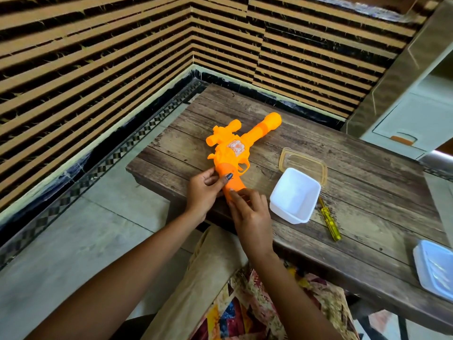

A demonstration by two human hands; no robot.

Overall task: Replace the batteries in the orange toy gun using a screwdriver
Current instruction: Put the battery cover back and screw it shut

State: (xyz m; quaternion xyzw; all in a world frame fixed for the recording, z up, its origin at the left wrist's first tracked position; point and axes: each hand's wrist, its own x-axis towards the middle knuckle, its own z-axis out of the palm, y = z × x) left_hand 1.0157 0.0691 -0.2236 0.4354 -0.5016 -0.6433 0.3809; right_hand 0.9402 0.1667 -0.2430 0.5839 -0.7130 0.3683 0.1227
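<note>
Orange toy gun [234,153] by table [367,192] edge

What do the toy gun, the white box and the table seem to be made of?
The toy gun: likely plastic, matte orange, moulded details. The white box: probably thin plastic, smooth, rounded corners. The table: looks like weathered wood planks, perhaps printed laminate.

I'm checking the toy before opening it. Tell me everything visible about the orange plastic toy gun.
The orange plastic toy gun lies on its side on the wooden plank table, near the front edge. Its thick barrel points away to the right. A scope runs along the top, a pale sticker marks the body, and a trigger guard loops below. The left hand grips the handle, thumb across it. The right hand curls its fingers over the handle's end. No open compartment shows.
</note>
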